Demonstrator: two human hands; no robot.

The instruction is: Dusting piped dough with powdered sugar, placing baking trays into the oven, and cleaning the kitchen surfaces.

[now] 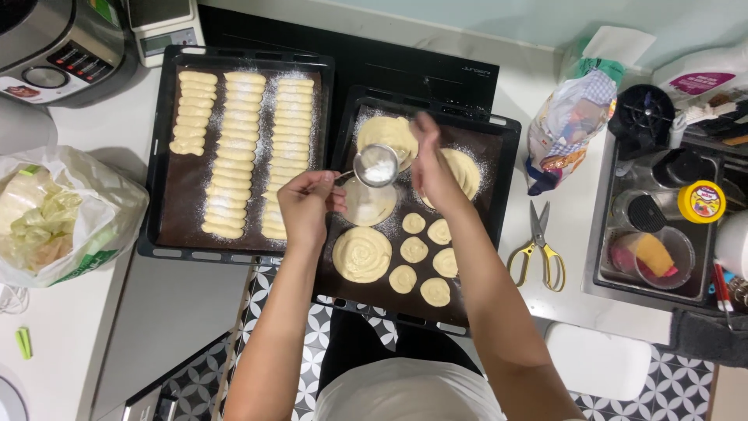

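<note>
Sieve: a small metal sieve [377, 165] with white powder in its bowl, held over the right-hand baking tray [499, 125], above the gap between the upper piped discs.
Left hand: the left hand [305, 204] is closed around the sieve's thin handle; the bowl lies at about 2 o'clock from this hand, and the handle's long axis runs from 8 o'clock to 2 o'clock.
Right hand: the right hand [433, 168] stands just beside the bowl at its 3 o'clock, fingers straight and together, nothing gripped. It looks blurred; whether it touches the rim I cannot tell. It is the hand nearer the bowl.
Under the sieve: large round batter discs [362, 254] and smaller rounds [414, 249] on a dark liner, dusted white in patches.
Second tray: at 9 o'clock, the left-hand baking tray [160, 156] carries three columns of piped fingers [234, 152], also dusted.
Surface: a pale worktop [569, 257], both trays resting partly on a black hob [389, 62].
Around: yellow-handled scissors [538, 245] at 3 o'clock, a flour bag [569, 125] at 2 o'clock, a sink [604, 234] of utensils far right, a plastic bag [62, 214] at 9 o'clock, patterned floor tiles [312, 343] below.
</note>
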